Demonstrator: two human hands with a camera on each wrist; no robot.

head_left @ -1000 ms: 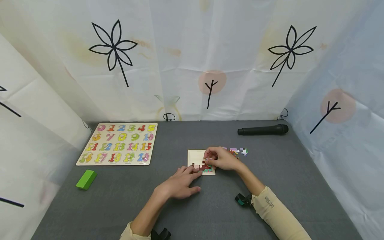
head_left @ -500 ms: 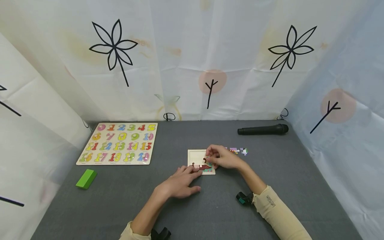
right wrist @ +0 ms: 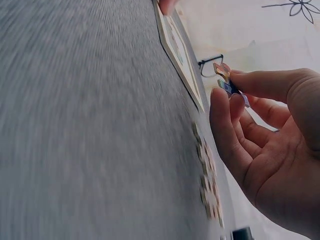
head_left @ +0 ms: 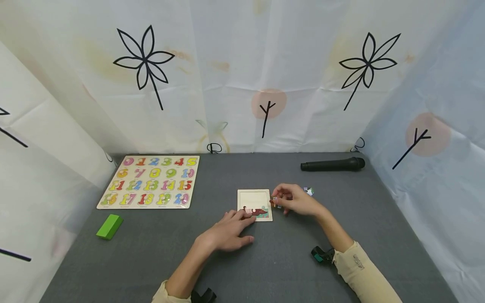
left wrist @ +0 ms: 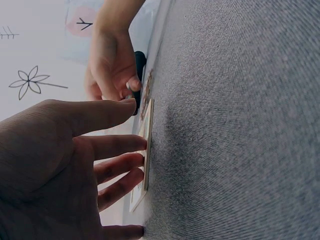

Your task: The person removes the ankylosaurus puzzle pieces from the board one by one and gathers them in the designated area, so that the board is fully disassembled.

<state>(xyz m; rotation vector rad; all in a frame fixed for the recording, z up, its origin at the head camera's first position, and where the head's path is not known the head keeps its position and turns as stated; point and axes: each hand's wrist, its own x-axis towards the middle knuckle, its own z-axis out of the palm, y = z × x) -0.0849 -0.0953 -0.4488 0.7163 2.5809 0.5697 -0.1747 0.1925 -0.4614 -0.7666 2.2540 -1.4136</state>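
A small square puzzle board (head_left: 254, 196) lies mid-table, its lower part filled with reddish-brown and teal jigsaw pieces (head_left: 259, 212). My left hand (head_left: 226, 231) rests its fingertips on the board's lower left edge, fingers stretched out and thumb apart. Just right of the board, my right hand (head_left: 297, 200) pinches a small jigsaw piece (right wrist: 223, 86) between thumb and fingers, raised above the tabletop in the right wrist view. Several loose puzzle pieces (right wrist: 209, 182) lie beside the board; from the head, the right hand hides most, and a white-and-purple one (head_left: 308, 191) shows.
A number board (head_left: 147, 182) lies at the back left, with a green block (head_left: 109, 226) in front of it. A black microphone (head_left: 332, 164) lies at the back right. White printed cloth (head_left: 235, 75) stands behind the grey table (head_left: 288, 269).
My right hand has moved from over the puzzle board to its right side, carrying the pinched jigsaw piece with it. My left hand has stayed on the board's edge.
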